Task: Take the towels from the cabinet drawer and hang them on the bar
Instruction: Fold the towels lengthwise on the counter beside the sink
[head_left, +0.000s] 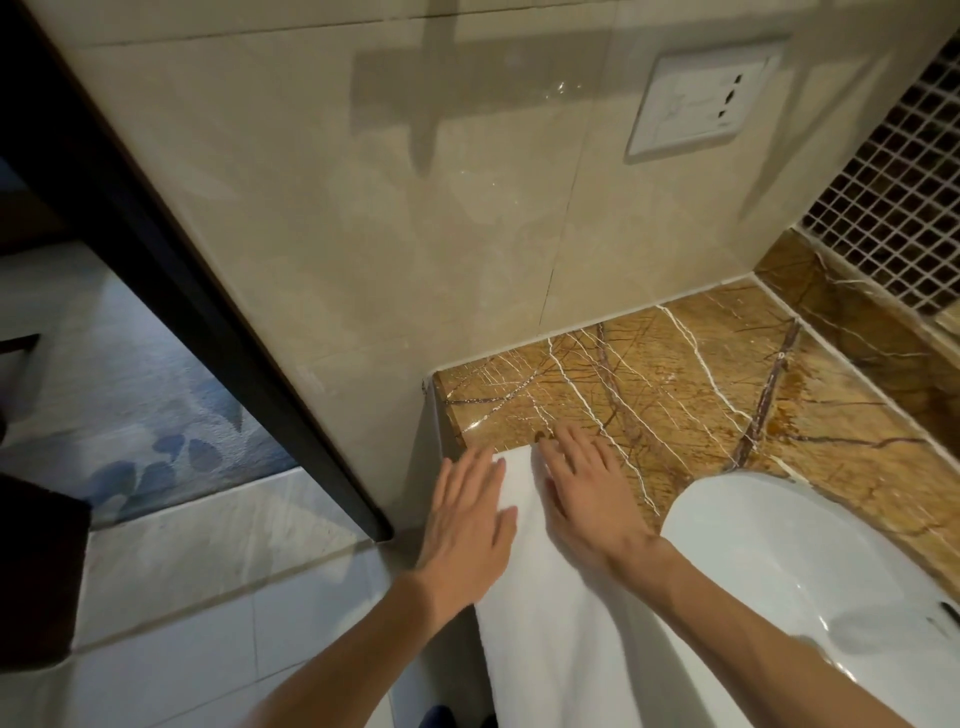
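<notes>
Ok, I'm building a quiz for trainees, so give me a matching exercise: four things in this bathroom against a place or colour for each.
Things: 1 towel; 2 counter; 3 sink; 4 socket plate.
Matches: a on the wall; b brown with white veins; c under the left hand and right hand; d white bowl right of the towel.
Pairs: 1-c, 2-b, 3-d, 4-a.

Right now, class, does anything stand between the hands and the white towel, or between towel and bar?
Nothing separates them: the left hand and right hand lie flat on the towel, draped over the marble counter beside the sink. The bar is out of view, so that path cannot be judged.
</notes>
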